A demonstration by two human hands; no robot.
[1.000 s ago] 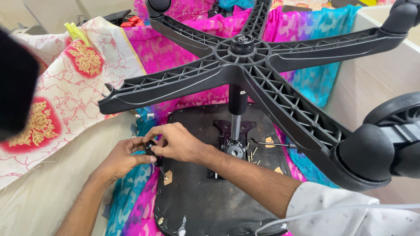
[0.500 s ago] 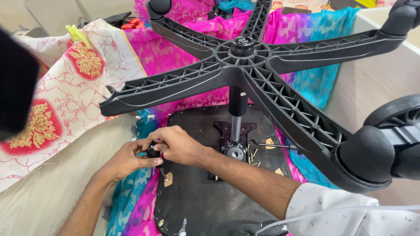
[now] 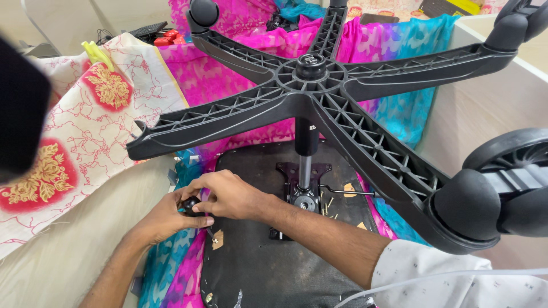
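The upturned chair base (image 3: pixel 311 74) spreads its five black legs over me, its post dropping to the dark underside of the seat (image 3: pixel 268 262), which lies on bright pink and blue cloth (image 3: pixel 240 74). At the seat's left edge my left hand (image 3: pixel 162 219) cups a small black knob (image 3: pixel 190 203) from below while my right hand (image 3: pixel 228 197) closes over it from above, both hands narrow around it. I judge it best to hold the knob square to the seat edge, steady with the left and turn with the right fingertips.
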